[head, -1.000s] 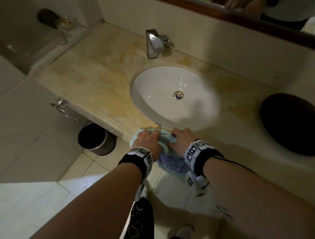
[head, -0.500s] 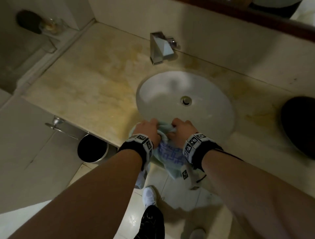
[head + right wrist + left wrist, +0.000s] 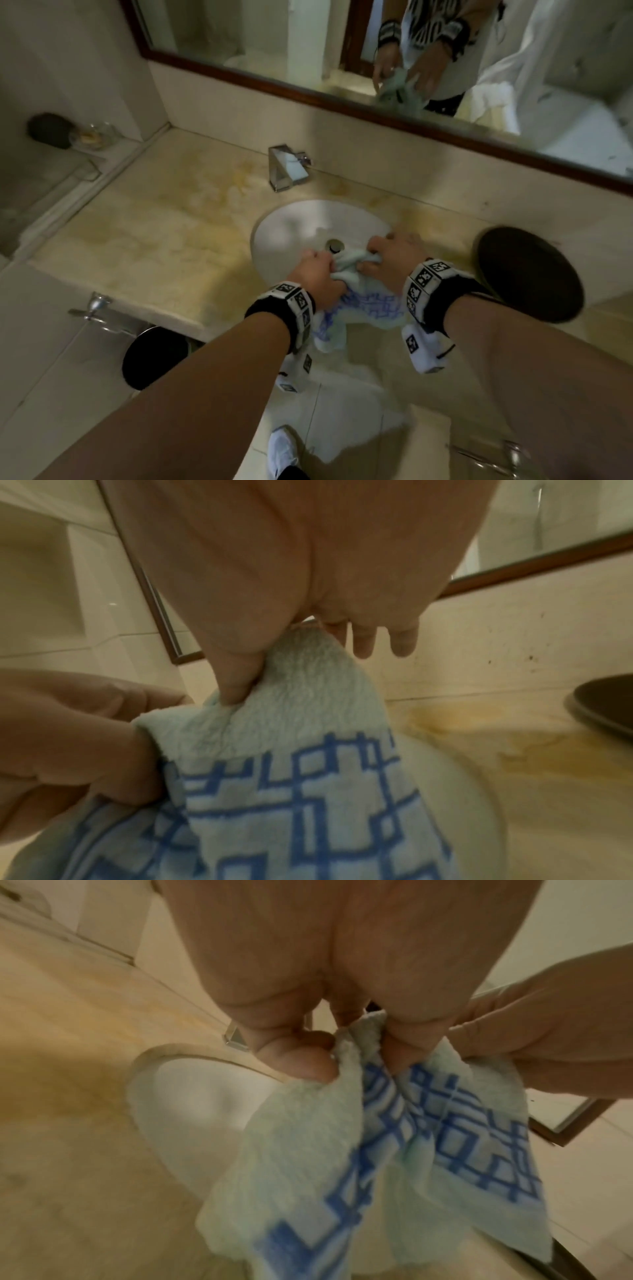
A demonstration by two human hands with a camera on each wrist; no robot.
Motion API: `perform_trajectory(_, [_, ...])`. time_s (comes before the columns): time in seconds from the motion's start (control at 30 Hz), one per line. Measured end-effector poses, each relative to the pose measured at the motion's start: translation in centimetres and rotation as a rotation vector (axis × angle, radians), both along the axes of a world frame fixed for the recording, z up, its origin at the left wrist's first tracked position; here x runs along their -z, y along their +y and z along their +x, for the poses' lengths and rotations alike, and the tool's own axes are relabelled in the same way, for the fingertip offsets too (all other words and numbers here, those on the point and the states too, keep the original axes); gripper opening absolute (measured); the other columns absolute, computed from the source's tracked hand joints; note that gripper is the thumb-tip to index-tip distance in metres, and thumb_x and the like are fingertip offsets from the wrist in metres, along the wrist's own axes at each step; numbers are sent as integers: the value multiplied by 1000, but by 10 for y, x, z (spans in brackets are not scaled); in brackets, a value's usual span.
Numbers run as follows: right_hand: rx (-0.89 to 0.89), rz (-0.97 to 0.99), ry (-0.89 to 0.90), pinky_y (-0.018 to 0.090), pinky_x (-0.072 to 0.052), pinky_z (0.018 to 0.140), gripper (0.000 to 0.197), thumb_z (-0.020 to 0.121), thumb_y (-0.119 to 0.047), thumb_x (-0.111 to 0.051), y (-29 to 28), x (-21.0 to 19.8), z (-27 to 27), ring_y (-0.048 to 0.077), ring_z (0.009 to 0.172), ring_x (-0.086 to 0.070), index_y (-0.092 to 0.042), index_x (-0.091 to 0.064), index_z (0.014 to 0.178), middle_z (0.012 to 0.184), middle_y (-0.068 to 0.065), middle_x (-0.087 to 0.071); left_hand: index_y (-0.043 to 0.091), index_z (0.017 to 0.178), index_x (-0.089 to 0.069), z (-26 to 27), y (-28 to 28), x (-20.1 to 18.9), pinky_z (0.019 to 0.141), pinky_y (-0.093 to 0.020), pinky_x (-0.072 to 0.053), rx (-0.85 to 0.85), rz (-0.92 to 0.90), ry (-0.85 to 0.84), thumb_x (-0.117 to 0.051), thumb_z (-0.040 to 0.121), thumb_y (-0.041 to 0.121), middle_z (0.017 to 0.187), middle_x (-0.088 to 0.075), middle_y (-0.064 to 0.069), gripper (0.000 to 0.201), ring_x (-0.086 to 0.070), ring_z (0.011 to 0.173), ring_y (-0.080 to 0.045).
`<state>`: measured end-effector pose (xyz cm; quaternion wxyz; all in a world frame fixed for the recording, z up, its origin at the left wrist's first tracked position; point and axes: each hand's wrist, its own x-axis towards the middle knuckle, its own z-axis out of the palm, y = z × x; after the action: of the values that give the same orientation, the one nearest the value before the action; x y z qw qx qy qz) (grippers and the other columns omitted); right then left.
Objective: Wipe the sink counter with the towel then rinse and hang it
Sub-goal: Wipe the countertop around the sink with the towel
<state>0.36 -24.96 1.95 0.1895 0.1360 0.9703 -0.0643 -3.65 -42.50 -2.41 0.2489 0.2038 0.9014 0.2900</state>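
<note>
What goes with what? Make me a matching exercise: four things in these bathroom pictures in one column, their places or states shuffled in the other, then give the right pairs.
Things
1. towel
2. faucet
3. dark round dish
4. black bin

Places or states
A. on the floor under the counter's left part
B. held by both hands, left hand and right hand, over the sink's near edge
C. on the counter to the right of the sink
D. behind the sink, at the wall

Pairs: 1-B, 2-D, 3-C, 4-A
</note>
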Motion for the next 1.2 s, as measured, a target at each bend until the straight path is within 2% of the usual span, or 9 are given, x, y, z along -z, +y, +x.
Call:
perform_trajectory(0.07, [-29,9,27,43,-35,101,39,90,-62,-49,0,-21,14,29,124,-44,-30,-55,110,132,8,-49,27,85,-39,8,-3,-14,58,-31,-40,23,10,-7,-61,84,29,85,-53,-2,23,-48,68,-17])
perform_trajectory(0.27, [-63,-134,136,35,-41,71,42,87,-64,-56,-8,-48,57,22,82,-54,-25,-43,95,87,-3,-51,31,112,-34,45,-36,-50,61,-31,-44,47,40,-62,-89,66,38,98,-57,-1,72,-53,77,-19])
perform_trajectory(0.4, [-168,-113,206,31,-34,73,49,81,-63,-65,-25,-61,83,22,84,-47,-27,-39,103,98,0,-44,29,98,-56,68,-63,-74,72,-28,-44,199,-225,62,-85,72,40,98,-64,3,40,-62,95,-23])
perform_trajectory(0.5, [-241,-56,217,31,-35,73,57,80,-58,-70,-30,-64,101,22,87,-47,-23,-41,115,108,3,-43,30,110,-65,83,-80,-73,82,-28,-48,146,-296,112,-82,71,49,111,-66,2,47,-62,102,-24])
perform_trajectory(0.73, [-59,-16,-25,30,-46,84,64,74,-54,-78,-3,-49,125,27,103,-59,-21,-53,123,118,6,-59,32,81,-49,109,-66,-49,66,-30,-43,184,-145,12,-74,77,50,82,-57,8,31,-60,82,-21])
perform_trajectory(0.9, [222,8,42,38,-42,96,69,80,-45,-76,43,-34,124,34,123,-51,-20,-49,138,136,11,-53,22,121,-52,91,-32,-30,81,-38,-54,139,-124,142,-67,88,32,107,-61,-6,37,-61,96,-26])
perform_trajectory(0.97, [292,113,77,42,-43,98,56,91,-35,-62,50,-9,121,37,124,-49,-22,-45,142,139,16,-48,24,136,-44,81,-18,-7,97,-43,-49,159,-247,295,-62,88,24,129,-49,-10,52,-51,118,-32])
perform_trajectory(1.07, [383,32,-53,44,-34,114,71,92,-49,-55,46,53,122,37,143,-30,-37,-23,154,162,13,-19,41,153,-23,87,5,35,119,-49,-22,470,-325,211,-62,90,47,164,-10,-10,74,-14,149,-37])
perform_trajectory(1.2, [435,-43,-174,48,-28,117,76,88,-61,-51,37,111,121,40,144,-25,-46,-13,152,163,10,-4,44,158,2,109,20,94,122,-51,7,717,-392,148,-41,98,61,164,27,-9,76,19,151,-37])
